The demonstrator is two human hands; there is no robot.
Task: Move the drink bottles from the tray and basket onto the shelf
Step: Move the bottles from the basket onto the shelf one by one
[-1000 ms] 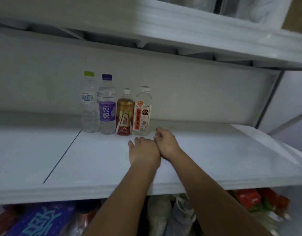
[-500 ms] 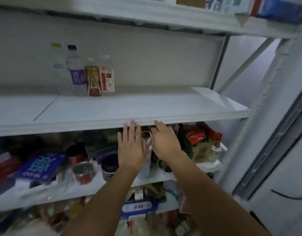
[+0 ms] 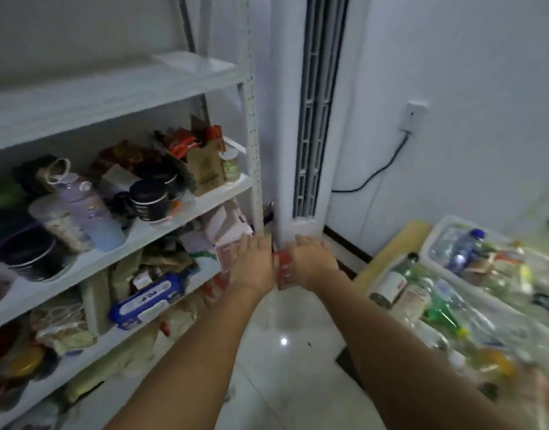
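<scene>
Head view: the person is holding both arms out in front, low down, with the hands side by side. The left hand [image 3: 254, 265] and the right hand [image 3: 313, 262] are lying backs up with the fingers fairly straight, and they are not curling round anything. A red thing [image 3: 285, 268] is showing in the gap between them. It looks to be lying behind them, but it is too blurry to be sure.

The bottles [image 3: 437, 305] are lying in a heap off to the right, well apart from both hands. Some are sitting in the white tray [image 3: 434, 234] and some are lying just in front of it. No basket is showing.

The top shelf [image 3: 112, 91] is up on the left, and its near part is bare. The boards below it are packed with jars [image 3: 149, 201] and packets, so that is probably why the bottles are going up top.

The hands are probably empty because the person is turning to the heap for another bottle.
</scene>
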